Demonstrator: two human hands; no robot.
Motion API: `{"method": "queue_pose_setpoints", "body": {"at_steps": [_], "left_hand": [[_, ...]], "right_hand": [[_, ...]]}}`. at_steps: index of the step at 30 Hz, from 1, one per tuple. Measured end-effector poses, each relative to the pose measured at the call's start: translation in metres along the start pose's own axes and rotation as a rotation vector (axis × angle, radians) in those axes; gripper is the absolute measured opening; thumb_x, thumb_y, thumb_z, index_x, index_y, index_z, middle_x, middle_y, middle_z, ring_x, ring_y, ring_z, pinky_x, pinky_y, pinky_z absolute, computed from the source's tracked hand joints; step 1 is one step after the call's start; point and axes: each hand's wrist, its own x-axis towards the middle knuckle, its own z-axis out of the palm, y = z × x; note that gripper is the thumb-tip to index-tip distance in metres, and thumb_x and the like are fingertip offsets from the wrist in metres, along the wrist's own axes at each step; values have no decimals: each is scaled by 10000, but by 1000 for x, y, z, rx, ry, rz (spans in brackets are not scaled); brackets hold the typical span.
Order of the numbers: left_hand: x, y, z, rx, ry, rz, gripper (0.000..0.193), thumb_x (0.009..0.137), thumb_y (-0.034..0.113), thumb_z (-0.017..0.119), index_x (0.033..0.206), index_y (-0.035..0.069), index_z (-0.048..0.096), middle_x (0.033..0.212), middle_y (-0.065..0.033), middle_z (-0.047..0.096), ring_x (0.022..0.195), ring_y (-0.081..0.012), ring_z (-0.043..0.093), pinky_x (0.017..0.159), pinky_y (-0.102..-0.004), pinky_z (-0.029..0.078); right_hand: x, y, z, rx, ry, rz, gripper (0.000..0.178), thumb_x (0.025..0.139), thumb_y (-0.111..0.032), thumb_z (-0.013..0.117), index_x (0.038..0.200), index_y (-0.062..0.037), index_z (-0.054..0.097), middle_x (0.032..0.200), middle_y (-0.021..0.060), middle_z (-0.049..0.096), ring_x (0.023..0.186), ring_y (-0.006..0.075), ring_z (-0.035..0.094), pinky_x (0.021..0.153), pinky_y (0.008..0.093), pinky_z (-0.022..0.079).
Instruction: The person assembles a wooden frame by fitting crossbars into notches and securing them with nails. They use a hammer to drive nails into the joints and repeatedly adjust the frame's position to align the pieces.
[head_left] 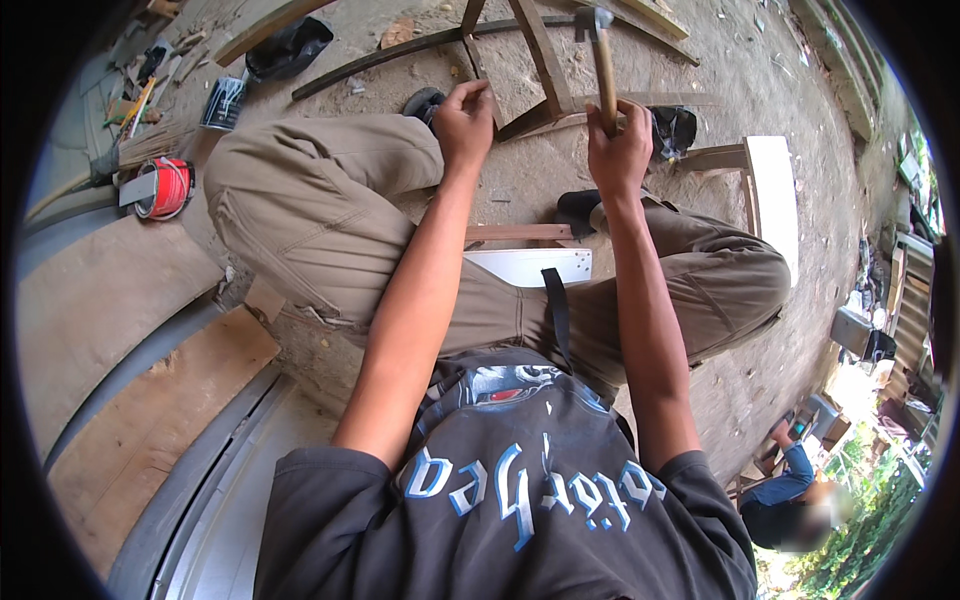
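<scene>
The right hand (617, 150) is wrapped around the wooden handle of a hammer (604, 75), its metal head up and away. The left hand (465, 122) has its fingers curled together beside a wooden frame (541, 55); whether they pinch anything, I cannot tell. The frame, brown with slim bars, sits on the dirt floor (735, 75).

tan hammer handle (604, 75), red can (177, 189), brown trousers (300, 215)
</scene>
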Motion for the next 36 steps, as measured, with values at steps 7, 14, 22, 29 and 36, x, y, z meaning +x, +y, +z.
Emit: {"method": "queue_pose_setpoints", "body": {"at_steps": [7,14,22,29,36], "left_hand": [[-23,-81,-4,510,-413,-258,206,815,210,742,974,81,760,872,-129,748,830,-240,727,765,-344,557],[-30,-141,16,978,-1001,-147,185,772,143,733,954,110,746,1002,-127,739,972,-312,702,837,-410,557],[-62,-186,26,1048,-1214,-68,178,785,153,761,934,71,706,1020,-133,710,996,-328,674,866,-443,533],[-74,-210,21,1068,-1195,132,176,886,154,677,1034,64,642,1105,-182,613,1084,-346,608,921,-437,500],[-55,-176,19,715,-691,-280,199,880,116,697,1026,-2,630,1031,-168,665,991,-333,652,849,-414,514]], "right_hand": [[-13,19,-21,188,238,540,329,967,-302,676,975,8,567,813,65,567,762,181,554,717,328,457],[-30,71,-18,572,195,1226,312,998,-303,598,870,-35,501,628,17,484,452,135,471,420,313,424],[-45,80,-7,624,-30,1368,323,990,-312,634,835,-77,477,685,-30,439,499,56,394,443,242,349],[-44,78,-7,681,-135,1428,306,982,-302,642,886,-50,496,709,-23,471,509,55,425,448,260,408],[-49,87,4,816,-103,1553,286,965,-268,672,883,-49,508,707,-14,475,502,54,392,438,234,347]]}}
